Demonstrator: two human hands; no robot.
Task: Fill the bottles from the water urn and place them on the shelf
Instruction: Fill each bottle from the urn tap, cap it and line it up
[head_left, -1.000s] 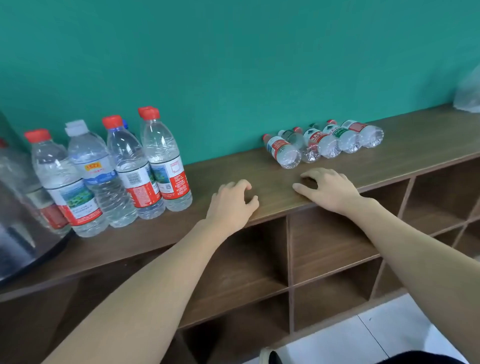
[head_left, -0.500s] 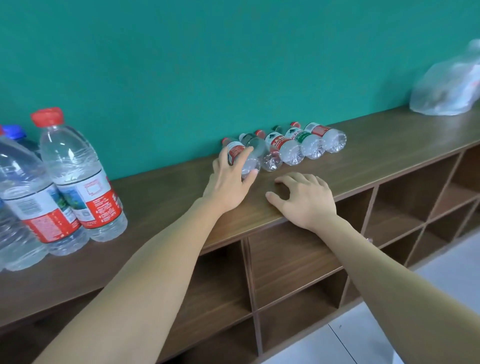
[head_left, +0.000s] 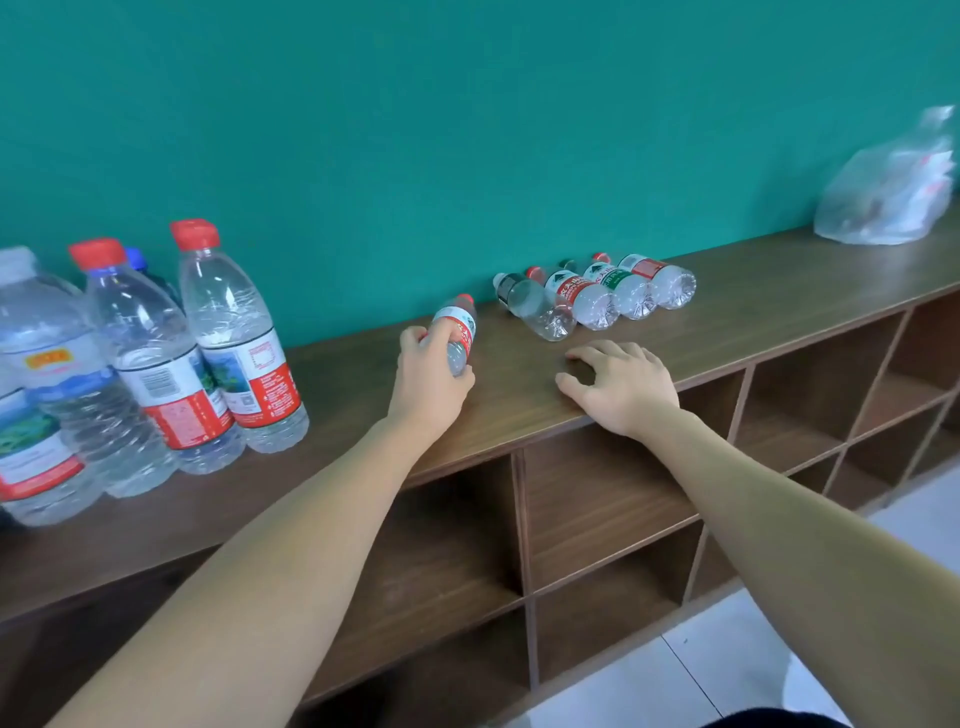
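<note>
Ref. landmark: long brown wooden shelf unit, top board running under the teal wall.

1. Far left end of top board: group of tall clear plastic water bottles w/ red caps and red-white labels is standing upright, close together; one blue cap is showing behind them. They are looking full.

2. Left-centre of top board: left hand is gripping a small clear plastic bottle w/ red cap and red-white label. Fingers and thumb are curling round its lower body; cap end is pointing toward the wall. Bottle is sitting at or just above the board; contact can't be confirmed.

3. Right of that, near front edge of top board: right hand is resting on the wood, fingers loosely bent, holding nothing.

4. Behind right hand, by the wall: row of four small clear plastic bottles is lying on its sides, touching each other, bases toward the viewer.

5. Far right end of top board: crumpled clear plastic bag is lying against the wall.

Handling (est.): small bottle is appearing empty, so very light, thin-walled, easily dented. Hold at labelled mid-body w/ moderate squeeze; smooth plastic may be slipping if wet. Once filled, wt. is increasing, so firmer wrap is advised.
</note>
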